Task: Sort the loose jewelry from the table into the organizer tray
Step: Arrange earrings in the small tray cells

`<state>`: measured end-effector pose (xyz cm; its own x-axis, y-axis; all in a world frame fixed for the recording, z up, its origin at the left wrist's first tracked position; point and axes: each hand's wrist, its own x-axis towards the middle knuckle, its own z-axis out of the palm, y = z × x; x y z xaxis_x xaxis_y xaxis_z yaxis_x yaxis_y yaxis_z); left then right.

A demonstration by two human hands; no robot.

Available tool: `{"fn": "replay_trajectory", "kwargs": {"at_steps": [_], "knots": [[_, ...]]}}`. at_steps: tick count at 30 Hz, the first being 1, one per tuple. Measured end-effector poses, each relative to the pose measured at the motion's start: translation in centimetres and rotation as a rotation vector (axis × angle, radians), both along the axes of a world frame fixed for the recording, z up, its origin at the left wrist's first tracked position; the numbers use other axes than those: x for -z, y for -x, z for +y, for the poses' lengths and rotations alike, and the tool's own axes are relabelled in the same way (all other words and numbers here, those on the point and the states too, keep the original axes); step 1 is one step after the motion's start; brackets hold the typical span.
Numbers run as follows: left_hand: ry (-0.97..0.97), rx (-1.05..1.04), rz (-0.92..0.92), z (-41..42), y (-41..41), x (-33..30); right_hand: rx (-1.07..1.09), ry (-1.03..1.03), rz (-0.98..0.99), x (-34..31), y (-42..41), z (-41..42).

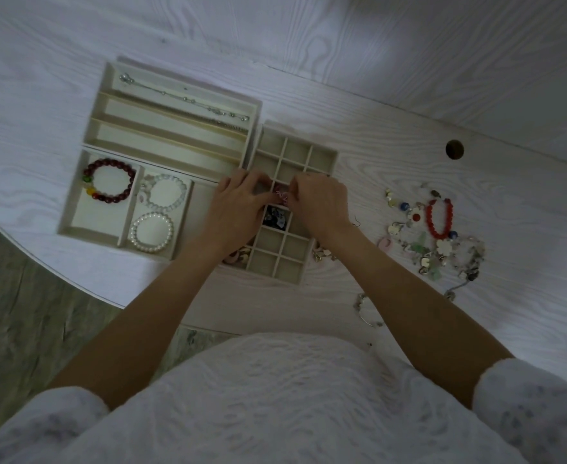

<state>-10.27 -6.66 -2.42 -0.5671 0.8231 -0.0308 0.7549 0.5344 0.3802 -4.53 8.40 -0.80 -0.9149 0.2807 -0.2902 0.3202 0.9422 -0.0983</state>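
Note:
A beige grid tray of small square cells sits mid-table. My left hand and my right hand meet over its middle cells, fingertips pinched together on a small pink-red piece of jewelry. One cell below holds dark pieces. Loose jewelry lies in a heap to the right, including a red bead bracelet. A beige tray on the left holds a dark red bracelet and two white bead bracelets. The long-slot tray holds a thin chain.
A silver bangle lies near the table's front edge, right of my body. A round cable hole is at the back right. The rounded table edge runs at the lower left, with floor below. A few small pieces lie beside the grid tray.

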Motion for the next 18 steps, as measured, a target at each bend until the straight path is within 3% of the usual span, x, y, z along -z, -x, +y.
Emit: {"fn": "replay_trajectory", "kwargs": {"at_steps": [5, 9, 18], "knots": [[0.014, 0.016, 0.032, 0.0, -0.1, 0.1, -0.122, -0.102, 0.007, 0.2, 0.1, -0.3], [0.005, 0.011, 0.054, 0.0, -0.2, 0.2, -0.082, -0.082, 0.03, 0.0, -0.3, -0.3], [0.043, -0.072, 0.07, 0.3, -1.9, -0.1, 0.041, 0.228, 0.352, -1.4, -4.3, 1.3]]}}
